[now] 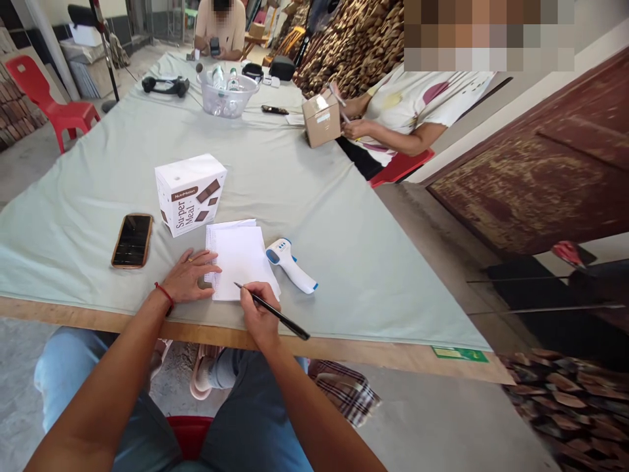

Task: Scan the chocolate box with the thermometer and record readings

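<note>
1. Pale green cloth covers the table; farther along it sit a clear plastic basin and a cardboard box, in front of a co-worker.
2. White "Super Meal" box stands upright just beyond the paper, with a phone lying to its left.
3. White-and-blue thermometer lies just beside the paper's right edge, near the right grip.
4. Left grip, fingers spread, rests on the paper's left edge.
5. Right grip closes narrowly around a black pen, its tip over the paper; from here I cannot tell whether it touches.
</note>
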`<state>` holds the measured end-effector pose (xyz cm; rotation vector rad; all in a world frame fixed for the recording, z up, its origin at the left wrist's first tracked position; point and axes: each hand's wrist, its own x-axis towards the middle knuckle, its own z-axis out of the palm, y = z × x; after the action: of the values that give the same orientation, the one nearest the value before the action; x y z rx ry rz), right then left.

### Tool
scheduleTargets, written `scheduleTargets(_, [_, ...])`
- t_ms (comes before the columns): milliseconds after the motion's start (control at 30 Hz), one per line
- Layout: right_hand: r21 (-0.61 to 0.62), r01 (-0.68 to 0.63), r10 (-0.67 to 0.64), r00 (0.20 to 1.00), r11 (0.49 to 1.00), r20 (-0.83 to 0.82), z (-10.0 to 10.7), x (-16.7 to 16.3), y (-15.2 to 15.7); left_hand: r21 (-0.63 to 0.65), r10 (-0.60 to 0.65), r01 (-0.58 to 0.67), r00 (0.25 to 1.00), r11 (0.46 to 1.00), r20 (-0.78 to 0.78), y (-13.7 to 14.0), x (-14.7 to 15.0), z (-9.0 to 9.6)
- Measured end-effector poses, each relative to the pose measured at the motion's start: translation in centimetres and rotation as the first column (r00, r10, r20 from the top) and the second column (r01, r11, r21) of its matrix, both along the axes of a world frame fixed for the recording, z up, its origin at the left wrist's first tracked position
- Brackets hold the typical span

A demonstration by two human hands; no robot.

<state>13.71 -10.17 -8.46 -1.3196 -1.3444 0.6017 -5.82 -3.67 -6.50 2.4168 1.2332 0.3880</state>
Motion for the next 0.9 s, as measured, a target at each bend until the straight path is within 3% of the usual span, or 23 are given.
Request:
scheduleTargets(133, [0.155,0.061,-0.084,0.985,0.986,0.149,-0.2,2.0,0.1,0.046,0.047,-0.054,0.990,0.998,0.135,0.0,-0.7,-0.5])
scheduleTargets(267, [0.254,-0.050,-0.047,0.930,0.966,0.363,-0.6,5.3,1.4,0.075,0.111,-0.131,0.967,0.988,0.229,0.0,-1.1,-0.8])
scheduleTargets(400, [0.260,-0.183,0.014,0.841,0.948,0.540,0.2,8.2,3.6,0.092,0.135,-0.153,0.975,0.984,0.176,0.0,-0.9,-0.7])
scheduleTargets(600, [0.205,-0.186,0.054,0.852,0.961,0.521,1.6,9.9,5.0,0.114,0.173,-0.176,0.984,0.978,0.033,-0.1,-0.6,-0.8])
scheduleTargets(900, [0.162,-0.241,0.122,0.841,0.957,0.528,-2.8,7.4,1.8,0.128,0.195,-0.195,0.981,0.972,0.009,-0.4,-0.8,-1.2])
